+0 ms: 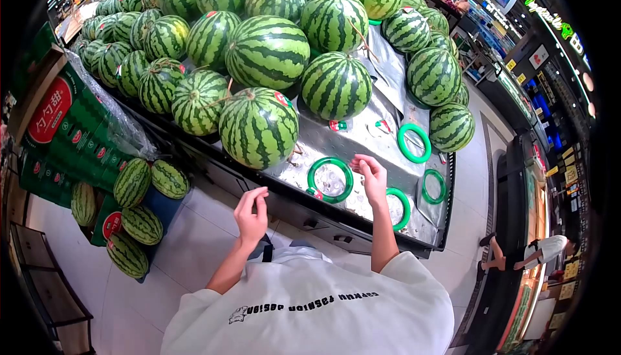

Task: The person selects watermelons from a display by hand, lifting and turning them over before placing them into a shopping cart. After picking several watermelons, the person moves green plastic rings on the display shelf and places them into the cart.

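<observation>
A large pile of striped green watermelons [266, 50] lies on a silver-lined display stand [362, 132]. My left hand [251, 211] hovers at the stand's front edge, fingers loosely curled and holding nothing, just below the nearest watermelon [258, 127]. My right hand [370, 175] reaches over the stand, fingers apart and holding nothing, between two green plastic rings [330, 178] [400, 207] lying on the liner. A white T-shirt [310, 303] fills the bottom of the view.
Two more green rings [414, 142] [433, 186] lie on the stand's right side. Green cartons [71, 132] and loose watermelons [132, 183] stand on the floor at left. Another person [537, 251] stands by shelves at far right. Tiled floor [194, 238] lies below the stand.
</observation>
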Available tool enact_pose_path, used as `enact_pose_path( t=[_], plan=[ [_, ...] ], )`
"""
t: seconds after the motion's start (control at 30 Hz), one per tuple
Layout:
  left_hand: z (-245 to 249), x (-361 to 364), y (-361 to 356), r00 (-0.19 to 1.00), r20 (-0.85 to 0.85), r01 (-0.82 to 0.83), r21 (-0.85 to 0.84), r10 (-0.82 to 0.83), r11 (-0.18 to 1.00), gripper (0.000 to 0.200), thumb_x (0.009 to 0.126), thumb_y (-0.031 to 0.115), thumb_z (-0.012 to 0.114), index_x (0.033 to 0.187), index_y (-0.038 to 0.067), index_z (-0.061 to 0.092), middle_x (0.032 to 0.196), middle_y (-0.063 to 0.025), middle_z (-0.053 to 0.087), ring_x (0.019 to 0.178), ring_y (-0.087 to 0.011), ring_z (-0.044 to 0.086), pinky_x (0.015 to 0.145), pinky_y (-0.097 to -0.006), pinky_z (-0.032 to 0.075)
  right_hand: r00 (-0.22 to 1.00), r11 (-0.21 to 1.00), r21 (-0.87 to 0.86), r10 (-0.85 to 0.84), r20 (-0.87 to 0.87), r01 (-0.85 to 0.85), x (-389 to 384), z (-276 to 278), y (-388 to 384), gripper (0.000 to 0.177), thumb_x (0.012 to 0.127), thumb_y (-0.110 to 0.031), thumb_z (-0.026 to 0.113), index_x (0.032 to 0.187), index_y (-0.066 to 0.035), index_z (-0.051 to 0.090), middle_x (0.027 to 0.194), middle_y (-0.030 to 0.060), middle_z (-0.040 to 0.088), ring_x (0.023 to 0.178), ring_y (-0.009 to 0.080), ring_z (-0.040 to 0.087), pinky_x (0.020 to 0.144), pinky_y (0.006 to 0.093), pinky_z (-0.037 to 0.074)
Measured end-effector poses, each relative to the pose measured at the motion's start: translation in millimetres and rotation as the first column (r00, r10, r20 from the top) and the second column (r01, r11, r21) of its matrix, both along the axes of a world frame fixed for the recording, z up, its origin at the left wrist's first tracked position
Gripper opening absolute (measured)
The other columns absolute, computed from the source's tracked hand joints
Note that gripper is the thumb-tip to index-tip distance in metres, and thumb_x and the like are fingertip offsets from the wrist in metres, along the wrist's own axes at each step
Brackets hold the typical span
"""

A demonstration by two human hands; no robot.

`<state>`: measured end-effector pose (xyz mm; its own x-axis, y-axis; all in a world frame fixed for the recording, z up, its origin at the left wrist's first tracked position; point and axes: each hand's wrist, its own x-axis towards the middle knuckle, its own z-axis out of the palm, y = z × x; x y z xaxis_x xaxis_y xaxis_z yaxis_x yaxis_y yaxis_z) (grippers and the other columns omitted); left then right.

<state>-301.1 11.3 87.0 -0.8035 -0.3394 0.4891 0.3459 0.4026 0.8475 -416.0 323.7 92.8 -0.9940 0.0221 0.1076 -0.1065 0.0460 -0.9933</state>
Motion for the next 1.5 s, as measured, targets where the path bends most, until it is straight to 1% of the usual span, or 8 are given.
enact_pose_path(
  t=[0.2, 0.43, 0.7, 0.93, 1.03, 1.17, 1.23, 1.5],
  plan=[
    [44, -77, 31, 0.933, 0.005, 0.350, 0.215, -0.360, 0.912, 0.032, 0.092, 0.005, 0.063, 0.123, -0.001, 0.060, 0.114, -0.0167, 0.068, 0.101, -0.0254, 0.068, 0.088, -0.0339, 0.053, 0.991, 0.985, -0.107, -0.135, 0.010, 0.135, -56, 10, -7, 0.037, 0.103, -0.021, 0.052, 0.132, 0.002, 0.057, 0.125, 0.0154, 0.064, 0.116, 0.0235, 0.062, 0.100, 0.0367, 0.049],
    [74, -187, 83, 0.875, 0.065, 0.333, 0.638, -0.480, 0.694, 0.081, 0.099, 0.040, 0.059, 0.156, 0.000, 0.018, 0.161, -0.0241, 0.018, 0.152, -0.0313, 0.015, 0.123, -0.0415, 0.010, 0.971, 0.901, -0.364, -0.232, 0.054, 0.235, -128, 26, -8, 0.057, 0.103, -0.037, 0.050, 0.144, 0.001, 0.042, 0.142, 0.0185, 0.052, 0.134, 0.0258, 0.049, 0.114, 0.0372, 0.036],
    [70, -292, 102, 0.883, 0.179, -0.106, 0.976, -0.435, 0.188, 0.083, 0.093, 0.065, 0.053, 0.148, 0.004, 0.041, 0.149, -0.0120, 0.047, 0.131, -0.0248, 0.049, 0.111, -0.0390, 0.038, 0.962, 0.784, -0.588, -0.039, 0.272, 0.198, -186, 38, -8, 0.060, 0.099, -0.055, 0.050, 0.129, -0.005, 0.058, 0.124, 0.0089, 0.064, 0.116, 0.0208, 0.057, 0.102, 0.0364, 0.041],
    [64, -282, 130, 0.939, 0.174, -0.012, 0.878, -0.296, 0.479, 0.076, 0.098, 0.058, 0.053, 0.147, 0.001, 0.042, 0.146, -0.0165, 0.048, 0.132, -0.0253, 0.048, 0.110, -0.0358, 0.037, 0.971, 0.681, -0.707, -0.024, 0.239, 0.191, -187, 62, -31, 0.049, 0.099, -0.050, 0.049, 0.124, -0.010, 0.064, 0.118, 0.0044, 0.069, 0.106, 0.0192, 0.064, 0.095, 0.0372, 0.050],
    [75, -258, 155, 0.960, 0.264, -0.117, 0.678, -0.092, 0.726, 0.081, 0.097, 0.055, 0.057, 0.150, -0.001, 0.034, 0.150, -0.0235, 0.041, 0.137, -0.0326, 0.043, 0.114, -0.0397, 0.033, 0.975, 0.526, -0.833, 0.025, 0.221, 0.175, -184, 45, -22, 0.056, 0.099, -0.052, 0.041, 0.129, -0.010, 0.062, 0.127, 0.0098, 0.066, 0.112, 0.0262, 0.064, 0.097, 0.0413, 0.052],
    [86, -212, 138, 0.985, -0.046, 0.171, 0.225, -0.165, 0.959, 0.073, 0.093, 0.035, 0.068, 0.149, -0.001, 0.039, 0.150, -0.0232, 0.042, 0.138, -0.0346, 0.043, 0.115, -0.0426, 0.032, 0.998, 0.403, -0.915, 0.028, 0.047, 0.032, -164, -2, -4, 0.059, 0.100, -0.050, 0.039, 0.137, -0.008, 0.055, 0.135, 0.0098, 0.061, 0.119, 0.0282, 0.060, 0.104, 0.0444, 0.048],
    [83, -208, 108, 0.904, -0.152, 0.425, 0.421, -0.400, 0.801, 0.071, 0.096, 0.035, 0.063, 0.150, -0.002, 0.037, 0.154, -0.0206, 0.039, 0.144, -0.0310, 0.035, 0.119, -0.0422, 0.026, 0.992, 0.481, -0.870, -0.007, 0.123, 0.111, -153, -36, 5, 0.057, 0.103, -0.045, 0.038, 0.140, -0.005, 0.052, 0.140, 0.0110, 0.058, 0.124, 0.0283, 0.057, 0.105, 0.0451, 0.048],
    [115, -181, 97, 0.850, -0.137, 0.525, 0.126, -0.509, 0.842, 0.078, 0.094, 0.048, 0.050, 0.149, -0.006, 0.037, 0.158, -0.0240, 0.031, 0.146, -0.0343, 0.032, 0.119, -0.0433, 0.024, 0.966, 0.483, -0.857, 0.078, 0.248, 0.181, -86, -54, -7, 0.055, 0.103, -0.044, 0.039, 0.139, -0.005, 0.053, 0.138, 0.0112, 0.059, 0.122, 0.0278, 0.059, 0.103, 0.0440, 0.048]
  ],
)
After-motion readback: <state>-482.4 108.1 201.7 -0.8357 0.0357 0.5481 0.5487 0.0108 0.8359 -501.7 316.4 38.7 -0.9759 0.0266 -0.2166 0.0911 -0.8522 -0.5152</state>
